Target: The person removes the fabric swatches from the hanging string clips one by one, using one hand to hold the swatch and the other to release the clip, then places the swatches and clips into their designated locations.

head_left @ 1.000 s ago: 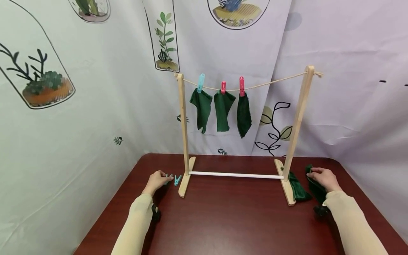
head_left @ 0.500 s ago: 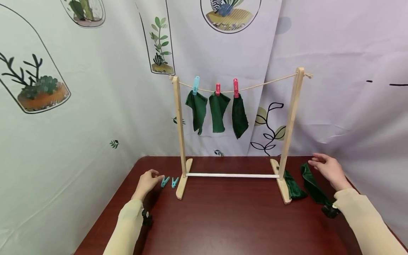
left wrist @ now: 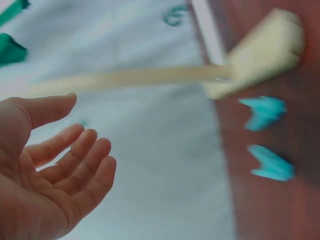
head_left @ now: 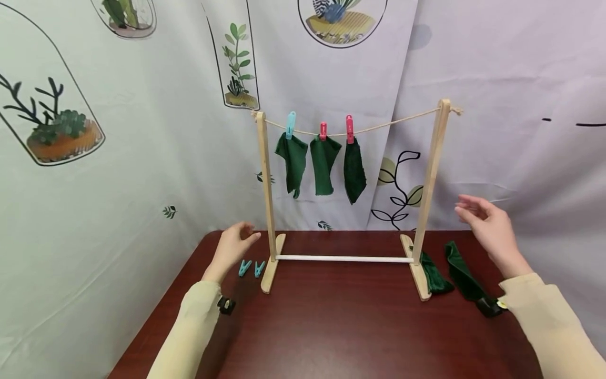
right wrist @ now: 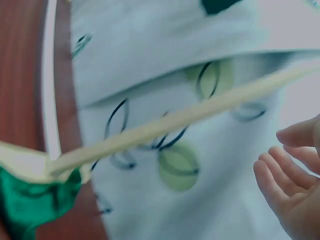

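My left hand (head_left: 231, 247) is raised above the table's left side, fingers loosely bent and holding nothing. Two blue clothespins (head_left: 244, 268) lie below it, left of the rack's foot; both blue pegs (left wrist: 265, 113) also show in the left wrist view. My right hand (head_left: 492, 231) hovers empty at the right, its fingers relaxed. Beneath it a dark green cloth (head_left: 461, 273) lies on the table, and a second green cloth (head_left: 434, 275) lies against the rack's right foot. Three green cloths hang from the line, the middle one (head_left: 325, 166) under a short red clothespin (head_left: 323, 131).
A wooden rack with a left post (head_left: 266, 189), a right post (head_left: 432, 181) and a white crossbar (head_left: 345, 259) stands on the brown table (head_left: 331, 321). Its rope (head_left: 397, 123) sags leftward. A printed curtain (head_left: 189, 105) hangs behind.
The left hand has let go of a blue clothespin and risen. The right hand has released the green cloth and moved up. The view has shifted slightly.
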### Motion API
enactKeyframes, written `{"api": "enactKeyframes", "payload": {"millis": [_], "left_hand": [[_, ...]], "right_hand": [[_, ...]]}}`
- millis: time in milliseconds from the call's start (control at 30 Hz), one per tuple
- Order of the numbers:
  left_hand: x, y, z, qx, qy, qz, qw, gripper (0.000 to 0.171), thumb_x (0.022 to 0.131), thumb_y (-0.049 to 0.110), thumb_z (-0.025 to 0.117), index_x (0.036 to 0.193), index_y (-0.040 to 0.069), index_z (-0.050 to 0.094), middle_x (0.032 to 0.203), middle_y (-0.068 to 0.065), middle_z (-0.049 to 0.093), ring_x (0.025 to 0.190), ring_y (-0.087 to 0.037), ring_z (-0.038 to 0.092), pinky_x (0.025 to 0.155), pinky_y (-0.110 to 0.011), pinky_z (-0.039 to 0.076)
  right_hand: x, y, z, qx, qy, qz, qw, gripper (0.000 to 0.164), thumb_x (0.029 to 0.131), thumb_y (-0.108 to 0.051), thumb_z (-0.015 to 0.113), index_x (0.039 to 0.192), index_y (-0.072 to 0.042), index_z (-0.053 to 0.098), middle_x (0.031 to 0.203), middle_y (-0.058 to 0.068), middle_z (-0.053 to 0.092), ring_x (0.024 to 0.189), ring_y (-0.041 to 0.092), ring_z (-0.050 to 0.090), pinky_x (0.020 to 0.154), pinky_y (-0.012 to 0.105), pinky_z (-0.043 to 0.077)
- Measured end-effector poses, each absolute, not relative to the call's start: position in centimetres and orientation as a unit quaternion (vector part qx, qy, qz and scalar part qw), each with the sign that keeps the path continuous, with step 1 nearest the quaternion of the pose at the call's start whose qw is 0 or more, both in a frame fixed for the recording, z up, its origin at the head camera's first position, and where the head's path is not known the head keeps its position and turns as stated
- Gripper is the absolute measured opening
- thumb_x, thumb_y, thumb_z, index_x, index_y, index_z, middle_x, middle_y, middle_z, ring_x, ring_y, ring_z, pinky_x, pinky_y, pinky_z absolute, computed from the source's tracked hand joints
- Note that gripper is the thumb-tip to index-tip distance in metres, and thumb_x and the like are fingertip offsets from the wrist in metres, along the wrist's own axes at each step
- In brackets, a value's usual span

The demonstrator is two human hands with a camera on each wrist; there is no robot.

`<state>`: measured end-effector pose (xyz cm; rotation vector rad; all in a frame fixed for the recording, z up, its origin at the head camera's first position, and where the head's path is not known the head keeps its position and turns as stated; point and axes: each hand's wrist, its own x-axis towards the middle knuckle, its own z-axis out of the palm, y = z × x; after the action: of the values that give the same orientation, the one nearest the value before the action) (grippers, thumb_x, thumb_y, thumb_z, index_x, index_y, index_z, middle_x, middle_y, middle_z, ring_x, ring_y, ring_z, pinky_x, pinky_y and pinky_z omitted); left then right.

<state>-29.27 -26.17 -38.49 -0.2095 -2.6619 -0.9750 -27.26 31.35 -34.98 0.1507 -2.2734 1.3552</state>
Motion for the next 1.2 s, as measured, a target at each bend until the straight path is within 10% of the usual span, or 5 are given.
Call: {"api": "enactKeyframes", "payload": {"millis": [367,800,1200], "left_hand": [[-27.6,-22.5,-32.2,-0.157,-0.884,-0.358,0.258,0.026,0.096,0.022,0.073,0.114,0.004,0.068,0.104,-0.011,0.067,0.093,-0.027,0.066,0.086,-0.046,0.056],[-28.2,-17.2,-28.2,-0.243,-0.839,-0.402,0.275,0.027,0.096,0.022,0.072,0.117,0.005,0.069,0.107,-0.007,0.07,0.097,-0.02,0.068,0.088,-0.04,0.057],[-28.6,-11.2,-23.7,-0.33,-0.799,-0.421,0.274,0.033,0.097,0.022,0.071,0.123,0.003,0.067,0.114,-0.012,0.071,0.102,-0.014,0.066,0.09,-0.03,0.055]], "right_hand": [[-25.3,27.8,-31.4,0.105,-0.79,0.538,0.275,0.037,0.097,-0.012,0.069,0.134,-0.01,0.065,0.104,-0.023,0.068,0.085,-0.006,0.067,0.078,0.008,0.049],[-27.4,23.1,-28.8,0.149,-0.806,0.508,0.264,0.036,0.098,-0.022,0.068,0.131,-0.007,0.067,0.105,-0.018,0.07,0.092,0.0,0.066,0.079,0.01,0.048],[-29.3,18.8,-26.3,0.187,-0.788,0.517,0.275,0.034,0.1,-0.025,0.065,0.128,-0.006,0.068,0.117,0.012,0.071,0.093,0.002,0.066,0.079,0.016,0.05]]}}
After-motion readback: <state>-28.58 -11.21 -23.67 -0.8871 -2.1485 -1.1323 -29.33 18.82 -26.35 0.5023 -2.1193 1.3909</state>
